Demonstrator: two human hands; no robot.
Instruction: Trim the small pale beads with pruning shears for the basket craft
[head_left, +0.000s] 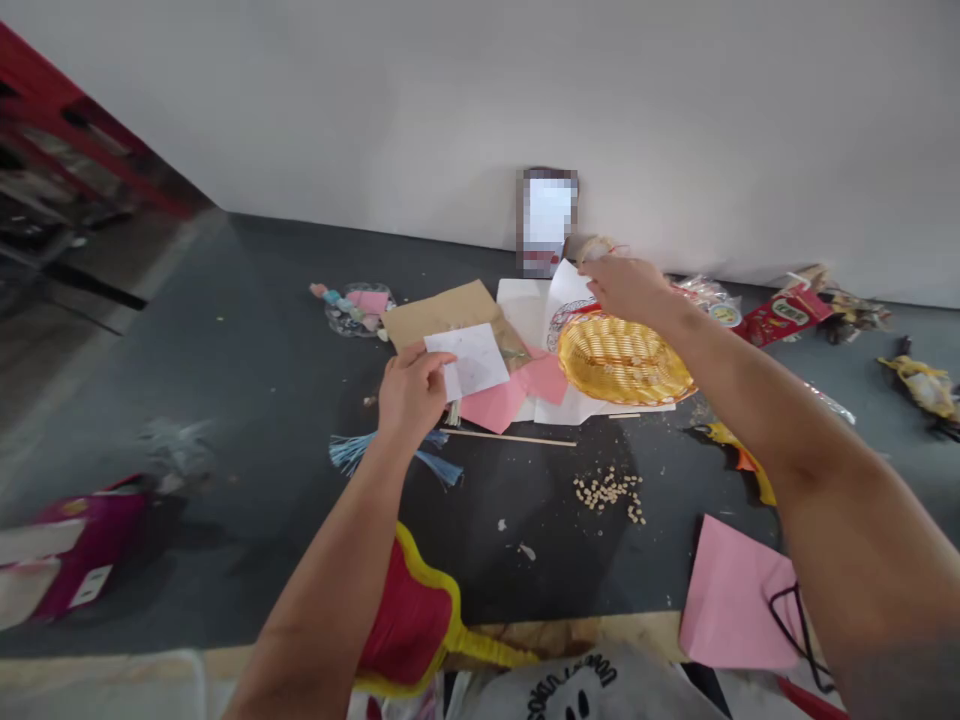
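My left hand [412,392] pinches a small white paper sheet [466,360] above a brown kraft paper sheet [442,318], with a pink paper square [495,400] just beyond it. My right hand [628,290] reaches out above the far rim of a golden woven basket [622,360]. Its fingertips are at or near the top of a white paper sheet [568,290] standing behind the basket. I cannot tell whether they grip that sheet.
A dark grey table [262,340] ends at a white wall. On it lie a blue tassel [390,450], a wooden stick [510,437], scattered beans [609,493], and a pink paper sheet [731,600]. A red-and-yellow padded shape [409,620] sits at the near edge. Colourful packets [784,315] lie at the back right.
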